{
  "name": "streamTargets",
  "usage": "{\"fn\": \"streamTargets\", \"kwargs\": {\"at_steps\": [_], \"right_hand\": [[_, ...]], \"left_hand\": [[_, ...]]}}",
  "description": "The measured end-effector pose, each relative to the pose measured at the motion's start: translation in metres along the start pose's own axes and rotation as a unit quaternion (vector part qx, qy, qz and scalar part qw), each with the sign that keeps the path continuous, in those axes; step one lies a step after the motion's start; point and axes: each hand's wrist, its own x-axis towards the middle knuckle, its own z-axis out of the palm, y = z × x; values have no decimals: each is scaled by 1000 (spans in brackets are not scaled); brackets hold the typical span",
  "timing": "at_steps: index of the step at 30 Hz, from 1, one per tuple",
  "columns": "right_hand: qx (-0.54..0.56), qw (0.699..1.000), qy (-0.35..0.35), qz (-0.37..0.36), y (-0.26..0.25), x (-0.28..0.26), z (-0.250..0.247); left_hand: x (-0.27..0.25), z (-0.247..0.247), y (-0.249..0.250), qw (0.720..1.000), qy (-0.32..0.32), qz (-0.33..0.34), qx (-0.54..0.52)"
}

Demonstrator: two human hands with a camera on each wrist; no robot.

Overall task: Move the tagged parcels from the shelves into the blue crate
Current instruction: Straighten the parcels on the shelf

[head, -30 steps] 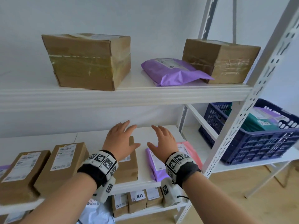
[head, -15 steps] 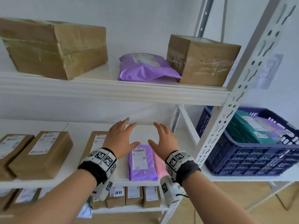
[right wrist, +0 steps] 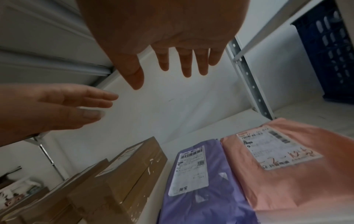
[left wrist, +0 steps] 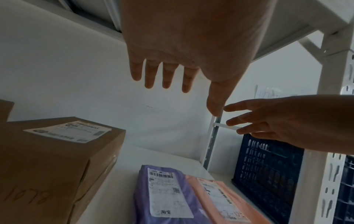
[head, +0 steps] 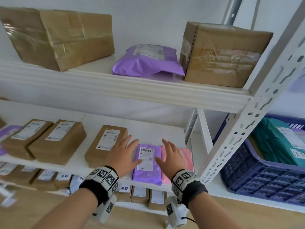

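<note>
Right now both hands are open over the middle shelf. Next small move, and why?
Probably lower both hands onto the purple mailer and grip its sides. The left hand and right hand hover open and empty on either side of it, and it lies flat at the shelf's front edge beside the pink mailer.

white wall (head: 148, 22) | wooden floor (head: 247, 217) | paper note (left wrist: 268, 92) on wall (writing illegible)
</note>
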Motion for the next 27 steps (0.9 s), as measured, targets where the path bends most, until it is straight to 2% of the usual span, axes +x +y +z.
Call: {"fn": "streamTargets", "kwargs": {"at_steps": [9,15,27], "right_hand": [[24,999,-6,21,14,27,17],[38,998,-12,39,24,24,36],[48,996,-25,76,49,20,79]], "left_hand": [[23,15,-6,999,-38,-28,-10],[25,43,-7,997,-65,-25,-11],[26,89,-14,997,-75,-18,7]]}}
